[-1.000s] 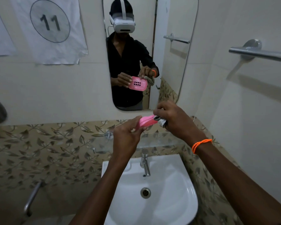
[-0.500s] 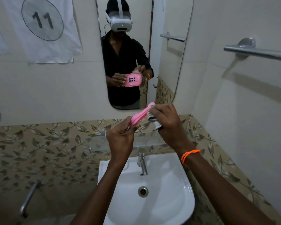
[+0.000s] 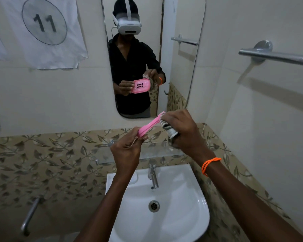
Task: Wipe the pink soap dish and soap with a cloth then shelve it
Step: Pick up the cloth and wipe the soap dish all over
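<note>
Above the white ceramic basin [image 3: 196, 212], in front of the oval wall mirror [image 3: 182, 70]: left hand [image 3: 125, 151] pinches the lower end of the pink plastic soap dish [image 3: 148, 126], fingers closed on its rim. Dish is tilted edge-on, upper end toward the right hand [image 3: 181, 131], likely to expose that end for wiping. Right hand is closed around a bunched grey-white cloth [image 3: 170, 131], pressed against the dish's upper end. Mirror shows the slotted underside facing away from the person. Soap not visible; can't tell where it is. Clear glass shelf [image 3: 105, 153] sits just below the hands, so shelving looks like a short drop once wiping's done.
</note>
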